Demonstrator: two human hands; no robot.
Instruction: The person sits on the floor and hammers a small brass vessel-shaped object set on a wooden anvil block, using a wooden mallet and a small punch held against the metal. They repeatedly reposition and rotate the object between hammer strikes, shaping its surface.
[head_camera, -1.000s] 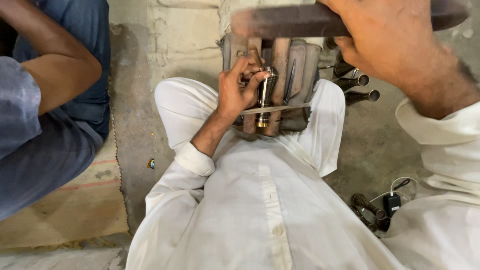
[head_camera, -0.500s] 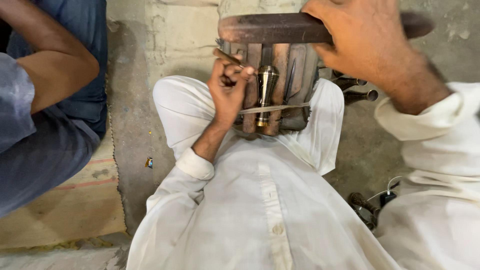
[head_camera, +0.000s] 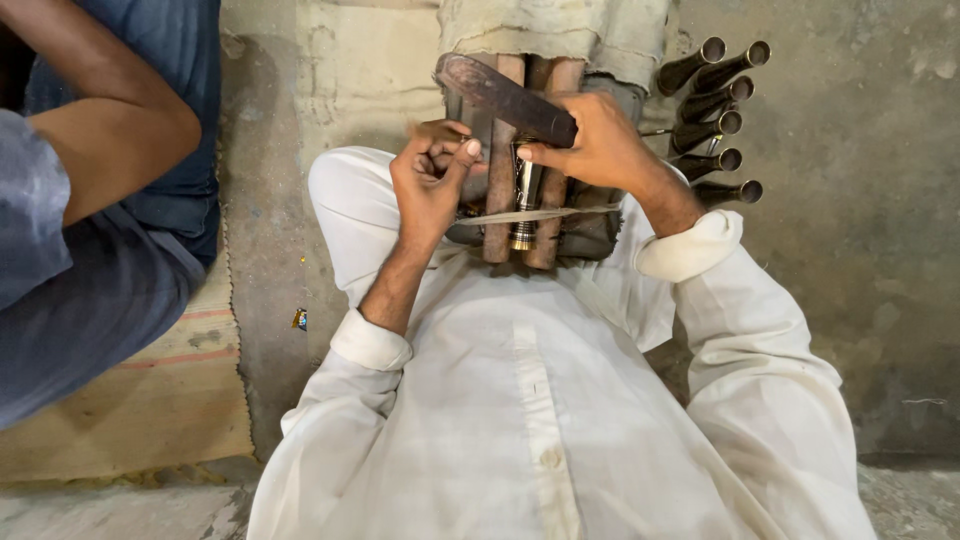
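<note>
Gripping dark flat bar (head_camera: 505, 98) w/ right hand (head_camera: 600, 150); left hand (head_camera: 430, 175) clenched just left of upright brass piece (head_camera: 524, 195) btwn wooden posts (head_camera: 500, 190).

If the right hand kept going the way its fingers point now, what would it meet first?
The right hand points leftward, gripping the flat dark bar. Going on, it would probably first meet the upright wooden posts around the brass piece, then the left hand; depth is unclear.
</note>
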